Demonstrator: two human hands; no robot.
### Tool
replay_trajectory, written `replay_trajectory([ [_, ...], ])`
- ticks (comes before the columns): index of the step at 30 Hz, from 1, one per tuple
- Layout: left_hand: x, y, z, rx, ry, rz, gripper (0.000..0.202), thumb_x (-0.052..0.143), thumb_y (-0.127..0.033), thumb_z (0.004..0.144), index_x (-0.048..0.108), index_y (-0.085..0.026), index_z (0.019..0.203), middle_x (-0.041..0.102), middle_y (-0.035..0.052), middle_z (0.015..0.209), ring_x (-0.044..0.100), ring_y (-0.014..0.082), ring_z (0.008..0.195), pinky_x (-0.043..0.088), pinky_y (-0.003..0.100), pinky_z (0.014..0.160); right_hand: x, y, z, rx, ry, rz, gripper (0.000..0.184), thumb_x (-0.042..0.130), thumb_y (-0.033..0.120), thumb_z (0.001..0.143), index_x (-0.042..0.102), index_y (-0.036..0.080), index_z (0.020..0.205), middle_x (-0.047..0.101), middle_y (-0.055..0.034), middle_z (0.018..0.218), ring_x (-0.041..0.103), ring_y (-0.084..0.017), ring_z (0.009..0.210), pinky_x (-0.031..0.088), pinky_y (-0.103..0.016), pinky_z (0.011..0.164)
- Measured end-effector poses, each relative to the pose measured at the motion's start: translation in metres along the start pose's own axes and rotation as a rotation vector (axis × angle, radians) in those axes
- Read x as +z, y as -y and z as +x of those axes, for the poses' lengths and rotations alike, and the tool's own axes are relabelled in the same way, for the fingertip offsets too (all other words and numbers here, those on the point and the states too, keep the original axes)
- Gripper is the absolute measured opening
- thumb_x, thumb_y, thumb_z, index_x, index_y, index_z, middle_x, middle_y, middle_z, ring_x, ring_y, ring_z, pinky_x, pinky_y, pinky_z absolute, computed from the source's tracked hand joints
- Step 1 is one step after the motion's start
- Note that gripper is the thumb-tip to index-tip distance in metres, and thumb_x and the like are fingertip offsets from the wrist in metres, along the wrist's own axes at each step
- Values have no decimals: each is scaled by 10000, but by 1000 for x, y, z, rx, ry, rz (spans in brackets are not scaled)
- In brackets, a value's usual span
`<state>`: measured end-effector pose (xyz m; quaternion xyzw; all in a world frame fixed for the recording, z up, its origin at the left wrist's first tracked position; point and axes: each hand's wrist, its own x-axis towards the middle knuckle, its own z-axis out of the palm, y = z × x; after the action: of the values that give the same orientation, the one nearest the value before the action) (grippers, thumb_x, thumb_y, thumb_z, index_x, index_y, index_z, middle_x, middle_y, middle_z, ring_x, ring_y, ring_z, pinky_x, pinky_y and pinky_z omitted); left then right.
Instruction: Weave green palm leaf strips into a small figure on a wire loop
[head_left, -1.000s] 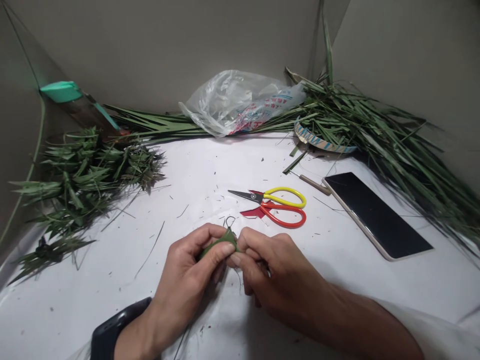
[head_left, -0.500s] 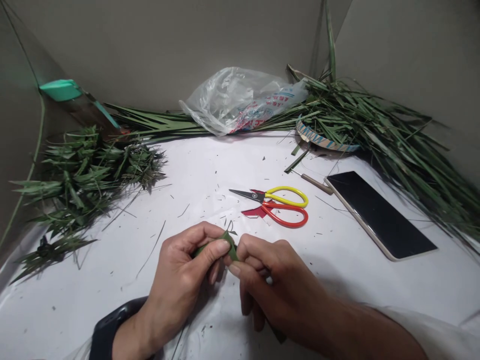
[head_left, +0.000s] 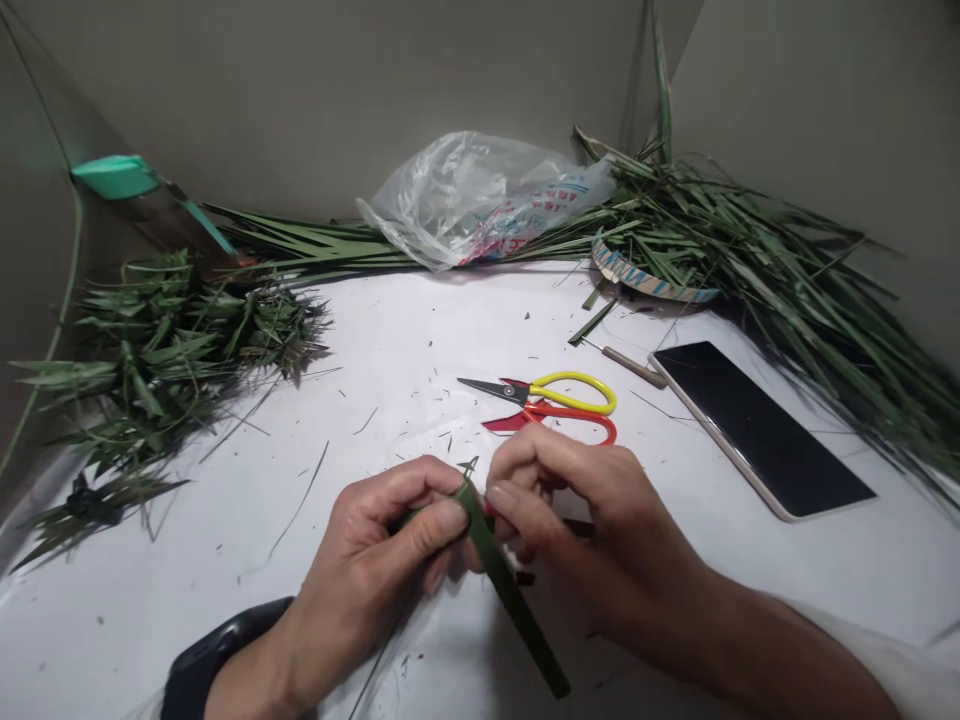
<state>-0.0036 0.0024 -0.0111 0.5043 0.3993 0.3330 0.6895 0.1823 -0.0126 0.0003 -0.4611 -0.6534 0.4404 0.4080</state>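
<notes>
A green leaf strip (head_left: 510,595) is pinched between both hands low in the middle of the view. My left hand (head_left: 382,570) grips its folded upper end with thumb and fingers closed. My right hand (head_left: 577,520) is closed on the same strip just to the right, fingertips touching the fold. The strip's free end runs down and to the right across the white table (head_left: 420,330). A dark watch (head_left: 206,665) sits on my left wrist.
Scissors (head_left: 559,405) with yellow and red handles lie just beyond my hands. A dark phone (head_left: 757,425) lies at the right, a thin awl (head_left: 626,365) beside it. Woven leaf pieces (head_left: 172,350) are heaped at the left, long leaves (head_left: 780,270) at the right, a plastic bag (head_left: 480,205) at the back.
My right hand has risen and moved toward the scissors, and a long stretch of the strip has come out, trailing down to the right. My left hand has held its place.
</notes>
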Motion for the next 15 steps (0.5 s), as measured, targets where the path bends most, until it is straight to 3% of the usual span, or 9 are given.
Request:
replay_trajectory([
  [3, 2, -1, 1, -29, 46, -9, 192, 676, -364, 898, 723, -207, 799, 606, -42, 585, 418, 58, 489, 337, 182, 493, -3, 0, 4, 5, -33, 21, 57, 578, 193, 906, 611, 206, 862, 588, 67, 660, 544, -84, 581, 421, -186, 542],
  [7, 0, 2, 0, -56, 55, 28, 187, 683, -369, 891, 728, -211, 802, 650, -27, 632, 426, 62, 490, 337, 192, 486, -3, 1, 8, 22, 1, 54, 132, 568, 163, 884, 611, 195, 764, 593, 51, 673, 519, -86, 583, 412, -204, 546],
  [12, -1, 7, -3, -55, 54, 175, 211, 666, -381, 897, 727, -208, 793, 620, -15, 645, 439, 88, 535, 343, 220, 508, 2, 2, 11, 335, 82, 367, 128, 545, 164, 798, 521, 205, 679, 520, 59, 553, 532, -109, 512, 362, -210, 453],
  [15, 1, 6, -3, -55, 44, 241, 234, 645, -365, 909, 726, -197, 768, 588, -12, 630, 431, 101, 555, 347, 237, 534, 3, -1, 13, 402, 112, 531, 102, 552, 181, 774, 514, 204, 682, 501, 60, 539, 560, -127, 507, 374, -215, 446],
])
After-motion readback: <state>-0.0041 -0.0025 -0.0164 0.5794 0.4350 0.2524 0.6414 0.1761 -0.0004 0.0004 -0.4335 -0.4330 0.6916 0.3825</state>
